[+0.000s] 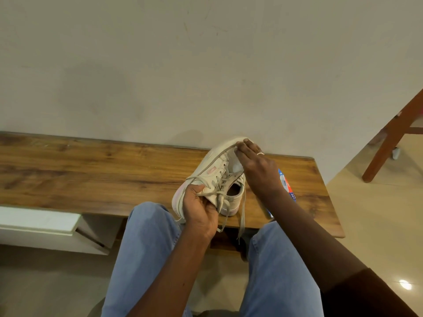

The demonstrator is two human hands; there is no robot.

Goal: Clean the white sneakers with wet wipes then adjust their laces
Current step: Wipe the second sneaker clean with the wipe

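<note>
- Poking up at the bottom are two knees in blue jeans, with the bare arms reaching out over them.
- Just past the knees, the left hand has its fingers curled tight round the heel end of the white sneaker. It holds the shoe up off the table.
- Loose laces hang down from the shoe. Some run under the left fingers, and two ends dangle past the table's near edge.
- The sneaker is tipped up on its side. Its opening faces the person and its toe points away at the wall.
- The right hand is on the toe end. Its bent fingers press a wet wipe against the shoe, and the fingertips reach the edge of the sole. A bit of white wipe peeks out under the palm.
- A ring sits on one finger of that hand.
- A blue and red pack lies on the table, partly hidden behind the right arm.
- The brown wooden table is long and runs off to the left.
- A white drawer sits below it on the left.
- A brown chair leg stands on the shiny floor at the right.
- A plain pale wall is behind it all.
</note>
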